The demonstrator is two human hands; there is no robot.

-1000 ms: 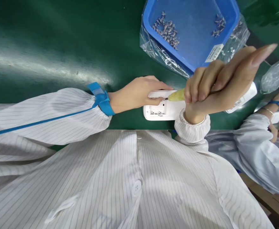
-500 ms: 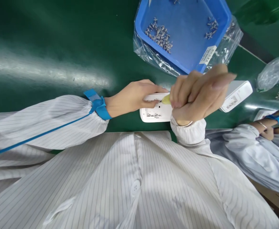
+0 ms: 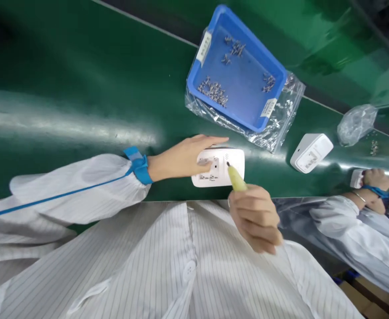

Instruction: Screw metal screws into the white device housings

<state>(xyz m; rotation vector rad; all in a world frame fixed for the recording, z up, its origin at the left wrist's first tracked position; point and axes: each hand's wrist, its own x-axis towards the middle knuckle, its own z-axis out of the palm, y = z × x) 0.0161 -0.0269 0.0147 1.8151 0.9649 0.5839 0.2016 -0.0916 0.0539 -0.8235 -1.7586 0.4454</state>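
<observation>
A white plastic device (image 3: 221,179) with rounded corners, small holes and printed markings lies flat on the green bench. My left hand (image 3: 189,157) holds its left end, fingers stretched along the far edge and thumb lying on the upper face. In my right hand (image 3: 256,215), fingers wrapped round, is a yellow-handled screwdriver (image 3: 236,178) with a short dark tip. That tip is over the device near a group of small holes; whether it touches I cannot tell. A blue wrist strap with a cord circles my left wrist.
Beyond the device, a blue tray (image 3: 244,119) with heaps of small metal parts (image 3: 213,91) rests on a clear plastic bag (image 3: 274,137). Another white device (image 3: 311,153) stands to the right, with a plastic bag (image 3: 357,124) behind it. A co-worker's hands (image 3: 377,179) work at far right.
My right hand has drawn back toward my body, tilting the screwdriver and uncovering the device's right end. My left thumb has pulled back left. The view has shifted, showing more of the tray.
</observation>
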